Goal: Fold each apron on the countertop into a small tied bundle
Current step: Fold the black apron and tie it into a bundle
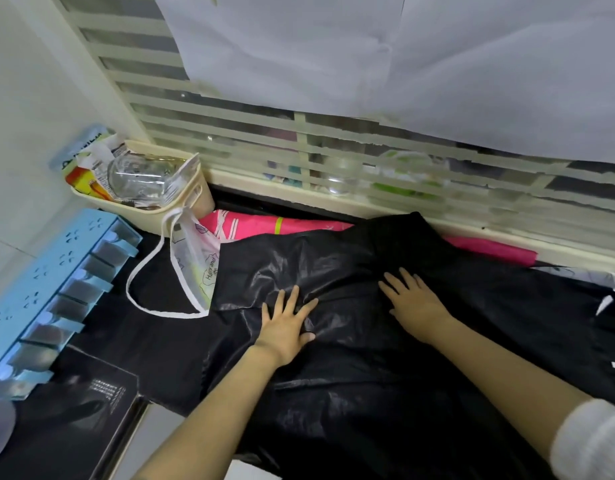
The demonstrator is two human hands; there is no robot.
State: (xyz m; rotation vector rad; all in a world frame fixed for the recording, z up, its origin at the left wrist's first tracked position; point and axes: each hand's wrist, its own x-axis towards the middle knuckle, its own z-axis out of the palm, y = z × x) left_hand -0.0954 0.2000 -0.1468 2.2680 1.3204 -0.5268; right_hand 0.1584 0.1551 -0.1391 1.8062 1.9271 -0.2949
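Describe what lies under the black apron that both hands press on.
A pink cloth peeks out at its far edge, and a translucent white-trimmed apron at its left edge. The black apron, under the left hand and right hand, covers the rest of both.

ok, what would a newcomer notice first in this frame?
The shiny black apron fills the middle, with the left hand and right hand pressed flat on it. Behind it a bright pink apron peeks out at the back. A cream basket of clutter sits in the far left corner, next to a blue rack.
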